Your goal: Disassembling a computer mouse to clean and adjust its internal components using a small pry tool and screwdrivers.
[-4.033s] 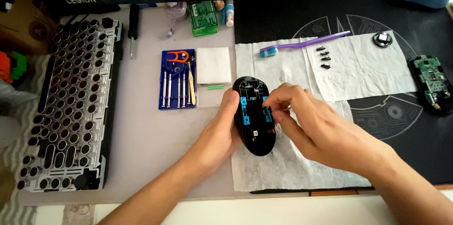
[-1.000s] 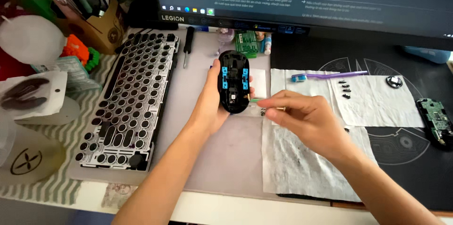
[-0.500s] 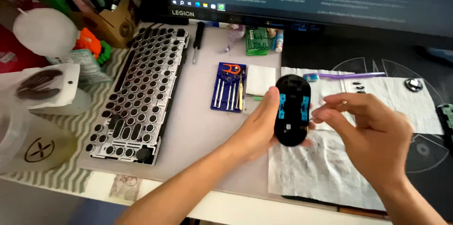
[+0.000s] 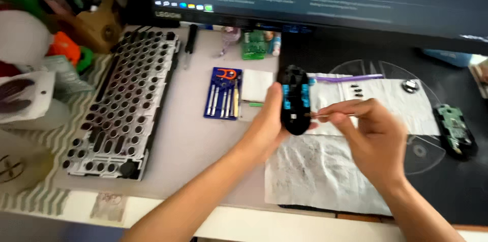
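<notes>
Above the near middle of the desk (image 4: 193, 140), the left hand (image 4: 267, 125) holds an opened black mouse shell (image 4: 295, 101) upright, its fingers wrapped round the left edge and the blue inner parts facing the person. The right hand (image 4: 373, 135) sits just beside it, thumb and forefinger pinching a thin tool (image 4: 325, 115) whose tip touches the shell's lower right side. Judging by this, the step in hand is picking or cleaning inside the shell; the next move calls for a steady left grip and a small, careful push of the tip.

Below lies a soiled white cloth (image 4: 320, 171); a blue tool kit (image 4: 222, 92) sits left of the shell, a bare keyboard frame (image 4: 122, 110) by the left edge, a green circuit board (image 4: 453, 127) toward the right edge.

Compared with half a second ago, the shell is still held upright in the same grip, and the right hand has closed in from just apart to bring its tool against it.
</notes>
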